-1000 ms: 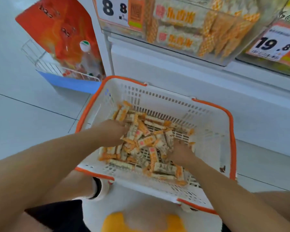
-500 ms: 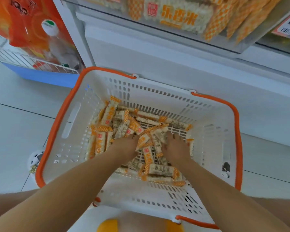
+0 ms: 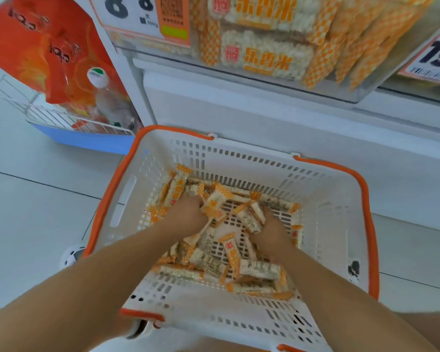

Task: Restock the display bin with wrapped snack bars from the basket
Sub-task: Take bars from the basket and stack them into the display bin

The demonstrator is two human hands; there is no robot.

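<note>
Both my hands are down in the white basket (image 3: pixel 335 199) with the orange rim, which sits on the pale tiled floor (image 3: pixel 31 212). My left hand (image 3: pixel 188 214) curls around a few wrapped snack bars (image 3: pixel 254 269), and my right hand (image 3: pixel 271 231) grips a small bunch of them too; between my hands the slotted bottom shows through. Above the basket the clear display bin (image 3: pixel 341 92) holds more of the same bars, with a price tag (image 3: pixel 137 13) at its left. Far left stands a wire rack (image 3: pixel 69 120) with an orange-red bag (image 3: pixel 43 52) and a bottle (image 3: pixel 104 95).
</note>
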